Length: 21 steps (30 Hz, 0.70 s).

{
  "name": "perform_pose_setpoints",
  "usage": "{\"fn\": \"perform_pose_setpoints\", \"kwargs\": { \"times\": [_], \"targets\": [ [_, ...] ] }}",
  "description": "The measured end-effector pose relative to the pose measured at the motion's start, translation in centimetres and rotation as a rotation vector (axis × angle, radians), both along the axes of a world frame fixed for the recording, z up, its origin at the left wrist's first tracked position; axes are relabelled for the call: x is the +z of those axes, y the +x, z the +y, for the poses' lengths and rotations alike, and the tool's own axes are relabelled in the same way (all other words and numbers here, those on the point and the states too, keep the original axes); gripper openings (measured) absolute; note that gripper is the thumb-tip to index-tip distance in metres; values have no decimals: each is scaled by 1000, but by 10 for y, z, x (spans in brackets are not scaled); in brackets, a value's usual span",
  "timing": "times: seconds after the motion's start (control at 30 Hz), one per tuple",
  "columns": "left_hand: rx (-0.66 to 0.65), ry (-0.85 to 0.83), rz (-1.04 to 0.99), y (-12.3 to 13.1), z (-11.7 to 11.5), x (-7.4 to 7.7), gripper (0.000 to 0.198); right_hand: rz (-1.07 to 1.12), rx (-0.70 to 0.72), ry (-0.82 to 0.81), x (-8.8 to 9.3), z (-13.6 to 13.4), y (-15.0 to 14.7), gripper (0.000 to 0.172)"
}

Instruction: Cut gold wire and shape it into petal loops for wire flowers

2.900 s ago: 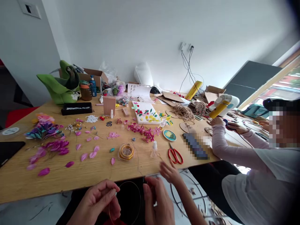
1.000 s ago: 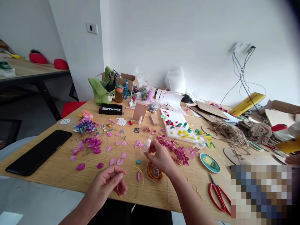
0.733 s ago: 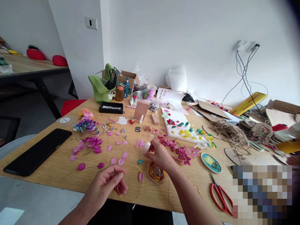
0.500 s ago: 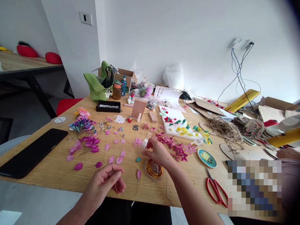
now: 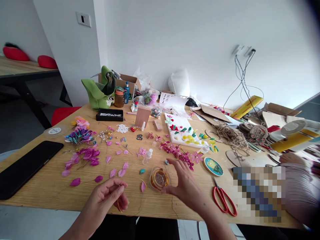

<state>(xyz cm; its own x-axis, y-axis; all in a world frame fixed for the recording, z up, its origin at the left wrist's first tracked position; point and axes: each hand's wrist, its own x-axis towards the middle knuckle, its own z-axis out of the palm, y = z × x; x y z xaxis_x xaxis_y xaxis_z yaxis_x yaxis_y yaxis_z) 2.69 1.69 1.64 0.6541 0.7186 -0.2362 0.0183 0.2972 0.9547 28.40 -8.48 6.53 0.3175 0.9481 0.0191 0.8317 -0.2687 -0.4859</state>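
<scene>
The right hand (image 5: 186, 185) has left the clear bottle (image 5: 147, 158) for the wire spool (image 5: 159, 178), fingers (image 5: 177, 166) spread.

On the table (image 5: 160, 204), the spool (image 5: 160, 178) lies near the front edge. Behind it, slightly to the left, stands the bottle (image 5: 148, 156). At its right lie the scissors (image 5: 219, 188), with the plaque (image 5: 213, 166) behind them; the phone (image 5: 31, 168) lies far left.

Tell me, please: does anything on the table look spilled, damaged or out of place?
Nothing looks clearly spilled or damaged. The pink petals beyond the left hand look untidy, scattered apart from the magenta bunch.
</scene>
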Motion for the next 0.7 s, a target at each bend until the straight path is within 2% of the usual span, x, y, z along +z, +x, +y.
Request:
{"fn": "perform_pose_setpoints", "kwargs": {
  "times": [0.13, 0.27, 0.33, 0.43, 0.57, 0.7],
  "targets": [
    [-20, 6, -3, 5, -1, 2, 37, -34, 9, -73, -19, -10, -19, 90],
    [17, -7, 15, 6, -7, 5, 36, -23, 44, -32, -22, -13, -11, 86],
    [57, -9, 29, 6, -10, 7, 36, -39, 62, 41, -18, -13, 3, 72],
    [91, -11, 45, 7, -14, 9, 37, -187, 45, 134, -13, -3, 24, 36],
    [83, -28, 56, 10, -16, 10, 40, -436, 123, 15, -17, 25, 32, 25],
    [79, -55, 64, 10, -17, 11, 42, -492, 179, -61, -25, 41, 32, 20]
  ]
}}
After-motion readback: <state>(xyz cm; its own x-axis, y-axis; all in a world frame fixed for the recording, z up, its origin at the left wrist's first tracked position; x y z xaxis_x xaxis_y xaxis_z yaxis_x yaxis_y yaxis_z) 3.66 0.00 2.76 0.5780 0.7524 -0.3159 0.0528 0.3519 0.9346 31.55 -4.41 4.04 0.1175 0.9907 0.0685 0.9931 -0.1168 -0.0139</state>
